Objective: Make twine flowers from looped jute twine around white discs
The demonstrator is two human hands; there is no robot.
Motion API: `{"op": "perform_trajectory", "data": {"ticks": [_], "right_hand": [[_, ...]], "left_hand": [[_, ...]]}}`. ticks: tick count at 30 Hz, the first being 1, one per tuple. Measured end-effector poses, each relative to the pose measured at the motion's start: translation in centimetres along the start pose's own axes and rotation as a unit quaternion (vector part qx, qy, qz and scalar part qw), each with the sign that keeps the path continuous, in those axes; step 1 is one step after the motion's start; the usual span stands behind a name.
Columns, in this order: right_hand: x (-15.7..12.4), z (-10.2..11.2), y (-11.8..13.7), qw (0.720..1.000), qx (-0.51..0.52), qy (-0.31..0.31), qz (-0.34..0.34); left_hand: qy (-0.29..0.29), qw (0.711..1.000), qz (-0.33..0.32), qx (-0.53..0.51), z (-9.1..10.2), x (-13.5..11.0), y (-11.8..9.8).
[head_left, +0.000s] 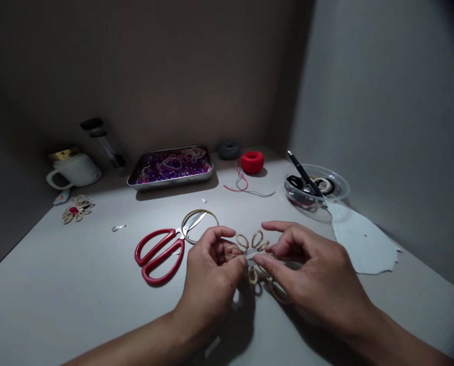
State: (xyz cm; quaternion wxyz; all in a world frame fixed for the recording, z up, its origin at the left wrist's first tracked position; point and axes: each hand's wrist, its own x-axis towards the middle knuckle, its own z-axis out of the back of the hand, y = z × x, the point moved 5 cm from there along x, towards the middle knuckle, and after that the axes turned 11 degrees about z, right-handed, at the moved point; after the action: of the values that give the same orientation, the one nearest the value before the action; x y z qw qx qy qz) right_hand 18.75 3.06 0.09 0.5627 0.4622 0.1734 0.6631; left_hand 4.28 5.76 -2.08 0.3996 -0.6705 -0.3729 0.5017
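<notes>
Both hands meet over the table's front middle. My left hand (212, 269) is closed, pinching a small piece of looped jute twine (254, 243) shaped like flower petals. My right hand (306, 267) pinches the same piece from the right, thumb and forefinger together, other fingers stretched out. More twine loops hang below the hands. Red-handled scissors (160, 251) lie just left of my left hand, their blades resting across a twine ring (200, 223).
A metal tray of purple and red beads (171, 166) stands at the back. Red thread spool (252, 161) and grey spool (229, 149) sit beside it. A clear bowl with tape rolls and a pen (314, 187), white sheet (360, 241), white cup (74, 172), finished twine flower (76, 208).
</notes>
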Motion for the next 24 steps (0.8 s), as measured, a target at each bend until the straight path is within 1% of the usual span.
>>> {"op": "perform_trajectory", "data": {"ticks": [2, 3, 5, 6, 8, 10, 13, 18, 24], "right_hand": [[0.2, -0.2, -0.7, 0.995, 0.074, 0.009, -0.069], [0.2, -0.4, -1.0, 0.988, 0.119, 0.017, -0.098], [0.3, -0.8, -1.2, 0.971, 0.195, 0.038, -0.134], [0.4, -1.0, -1.2, 0.964, 0.217, 0.049, -0.143], [0.4, -1.3, -1.1, 0.959, 0.228, 0.068, -0.154], [0.2, -1.4, -1.0, 0.960, 0.216, 0.077, -0.162], [0.0, -1.4, -1.0, 0.959, 0.208, 0.071, -0.176], [0.0, -1.5, -1.4, 0.953, 0.224, 0.061, -0.196], [0.1, -1.9, -1.5, 0.937, 0.273, 0.079, -0.203]], "left_hand": [[-0.004, 1.000, 0.002, -0.005, 0.1, 0.1, 0.0], [-0.005, 1.000, 0.004, -0.008, 0.1, 0.1, 0.0], [-0.003, 1.000, 0.008, -0.008, 0.1, 0.1, 0.0], [0.000, 1.000, 0.010, -0.005, 0.1, 0.1, 0.0], [0.007, 1.000, 0.016, 0.002, 0.0, 0.0, 0.0], [0.015, 1.000, 0.018, 0.005, -0.2, -0.1, 0.0], [0.022, 1.000, 0.020, 0.000, -0.4, -0.2, 0.0], [0.013, 0.999, 0.037, -0.011, -0.4, -0.1, 0.1], [0.017, 0.999, 0.050, -0.014, -0.4, 0.1, 0.1]]}}
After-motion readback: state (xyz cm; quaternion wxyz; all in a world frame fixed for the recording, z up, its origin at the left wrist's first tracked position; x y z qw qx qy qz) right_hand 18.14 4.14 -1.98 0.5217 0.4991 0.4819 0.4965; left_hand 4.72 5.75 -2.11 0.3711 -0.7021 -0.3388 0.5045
